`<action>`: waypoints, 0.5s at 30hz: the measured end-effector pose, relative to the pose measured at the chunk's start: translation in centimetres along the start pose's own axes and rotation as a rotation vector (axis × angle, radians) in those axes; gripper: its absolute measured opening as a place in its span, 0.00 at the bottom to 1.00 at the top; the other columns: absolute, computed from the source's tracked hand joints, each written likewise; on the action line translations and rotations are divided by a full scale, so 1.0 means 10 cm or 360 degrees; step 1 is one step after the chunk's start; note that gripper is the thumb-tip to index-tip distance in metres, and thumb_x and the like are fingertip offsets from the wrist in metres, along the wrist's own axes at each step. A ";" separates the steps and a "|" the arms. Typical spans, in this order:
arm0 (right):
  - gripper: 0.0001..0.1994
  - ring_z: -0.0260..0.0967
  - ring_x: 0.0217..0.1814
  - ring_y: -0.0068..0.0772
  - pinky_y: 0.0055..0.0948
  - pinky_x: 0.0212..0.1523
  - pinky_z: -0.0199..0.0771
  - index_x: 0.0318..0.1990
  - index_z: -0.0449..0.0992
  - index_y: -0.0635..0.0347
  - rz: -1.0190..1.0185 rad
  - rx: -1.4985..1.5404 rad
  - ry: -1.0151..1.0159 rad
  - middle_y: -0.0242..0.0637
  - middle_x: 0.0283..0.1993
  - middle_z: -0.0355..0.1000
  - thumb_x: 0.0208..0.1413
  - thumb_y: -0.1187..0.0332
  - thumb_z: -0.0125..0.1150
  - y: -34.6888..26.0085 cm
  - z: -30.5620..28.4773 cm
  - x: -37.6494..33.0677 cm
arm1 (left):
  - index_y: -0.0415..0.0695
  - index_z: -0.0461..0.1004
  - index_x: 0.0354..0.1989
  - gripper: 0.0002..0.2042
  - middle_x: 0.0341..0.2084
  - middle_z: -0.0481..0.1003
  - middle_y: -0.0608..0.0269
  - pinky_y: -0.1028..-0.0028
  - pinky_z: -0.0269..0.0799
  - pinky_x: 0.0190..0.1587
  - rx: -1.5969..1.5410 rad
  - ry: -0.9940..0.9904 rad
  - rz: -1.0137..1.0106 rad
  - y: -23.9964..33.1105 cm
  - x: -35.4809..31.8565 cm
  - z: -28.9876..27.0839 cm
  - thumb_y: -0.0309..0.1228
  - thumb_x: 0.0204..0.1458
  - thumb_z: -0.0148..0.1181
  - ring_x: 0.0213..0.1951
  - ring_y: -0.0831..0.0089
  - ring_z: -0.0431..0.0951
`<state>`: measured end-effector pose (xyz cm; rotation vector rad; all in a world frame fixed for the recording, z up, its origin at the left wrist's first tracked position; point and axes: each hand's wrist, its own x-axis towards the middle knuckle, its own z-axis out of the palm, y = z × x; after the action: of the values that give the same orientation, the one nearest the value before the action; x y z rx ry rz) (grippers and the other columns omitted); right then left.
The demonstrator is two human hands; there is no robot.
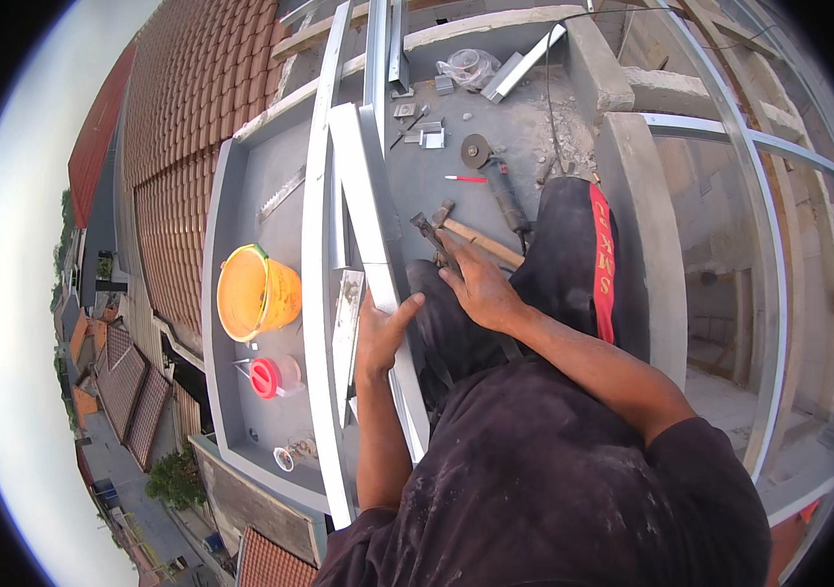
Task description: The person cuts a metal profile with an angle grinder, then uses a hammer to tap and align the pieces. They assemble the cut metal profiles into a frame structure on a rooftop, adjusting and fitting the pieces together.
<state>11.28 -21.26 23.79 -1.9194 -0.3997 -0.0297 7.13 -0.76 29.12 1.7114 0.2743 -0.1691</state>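
A long, shiny metal channel (368, 205) runs beside my left leg. My left hand (384, 331) is closed around its edge, the thumb on the near side and the other fingers mostly hidden. Over my thigh, my right hand (484, 291) holds a dark metal hand tool (430, 233); its lower part is covered by the fingers, so its exact kind cannot be made out. Just beyond it lies a hammer (484, 242) with a wooden handle. An angle grinder (503, 194) rests on the concrete farther out, near a red-and-white marker (466, 179).
Another long metal profile (317, 254) stretches along the left. Past it stand an orange bucket (258, 293) and a clear jar with a red lid (265, 378). Metal offcuts (431, 136) lie ahead. A low concrete wall (647, 264) borders the right; roof tiles (207, 88) slope beyond the left edge.
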 end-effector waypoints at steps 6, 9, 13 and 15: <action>0.33 0.71 0.63 0.62 0.51 0.63 0.71 0.82 0.53 0.58 0.0021 0.0200 -0.0331 0.57 0.61 0.71 0.74 0.64 0.56 -0.28 -0.13 -0.13 | 0.32 0.70 0.65 0.35 0.52 0.80 0.54 0.67 0.75 0.60 -0.0151 -0.0115 -0.0073 0.00 0.05 -0.13 0.32 0.51 0.79 0.53 0.67 0.80; 0.32 0.71 0.64 0.63 0.52 0.65 0.71 0.82 0.54 0.58 -0.0093 0.0122 -0.0267 0.57 0.61 0.71 0.75 0.63 0.55 -0.27 -0.02 -0.11 | 0.34 0.70 0.66 0.33 0.52 0.80 0.56 0.67 0.75 0.57 -0.0133 -0.0109 -0.0034 0.01 0.02 -0.05 0.33 0.53 0.76 0.52 0.69 0.80; 0.32 0.70 0.65 0.65 0.53 0.65 0.71 0.82 0.53 0.57 -0.0066 0.0114 -0.0314 0.58 0.63 0.71 0.75 0.63 0.54 -0.33 -0.01 -0.13 | 0.34 0.70 0.66 0.33 0.53 0.79 0.56 0.68 0.75 0.57 -0.0092 -0.0093 0.0021 0.00 0.04 -0.03 0.33 0.54 0.75 0.51 0.70 0.80; 0.33 0.70 0.65 0.65 0.53 0.64 0.72 0.82 0.53 0.57 -0.0109 0.0099 -0.0267 0.59 0.63 0.71 0.75 0.63 0.54 -0.31 0.03 -0.12 | 0.34 0.70 0.66 0.33 0.54 0.79 0.55 0.68 0.74 0.57 -0.0094 -0.0045 0.0010 0.04 0.02 0.00 0.33 0.54 0.74 0.53 0.69 0.79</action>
<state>9.20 -20.35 26.19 -1.8526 -0.5723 0.0981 7.41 -0.78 29.44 1.6500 0.2508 -0.1789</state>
